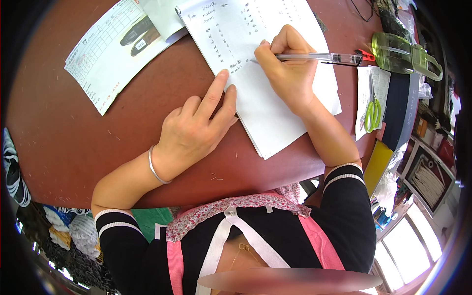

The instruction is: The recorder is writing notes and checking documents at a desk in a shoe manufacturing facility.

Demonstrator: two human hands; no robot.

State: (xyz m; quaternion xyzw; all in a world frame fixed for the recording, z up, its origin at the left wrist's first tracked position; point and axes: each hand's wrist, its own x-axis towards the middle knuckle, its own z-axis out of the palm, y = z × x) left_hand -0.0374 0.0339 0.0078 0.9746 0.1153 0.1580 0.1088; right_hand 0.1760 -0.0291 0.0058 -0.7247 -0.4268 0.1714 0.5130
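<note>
the right hand has the pen: thumb and fingers are pinched closed round its front part. the pen's long axis runs side to side through those fingers, its point sticking out to their left, its clear barrel passing out to their right and over the pad's right edge. the point is at or just above the pad, by the end of the lowest written row; whether it touches, i cannot tell.

the left hand grips nothing. two of its fingers reach out, slightly spread, their tips at the pad's left edge, left of the pen point and nearer the body. so the point lies between the hands, right fingers much the nearer, with a short run of marks towards the left fingertips.

the pad's long axis slants away from the body and leftward; bare paper lies on the body side of the right fingers. the sheet is well left of the left fingers; the scissors are right of the right ones.
</note>
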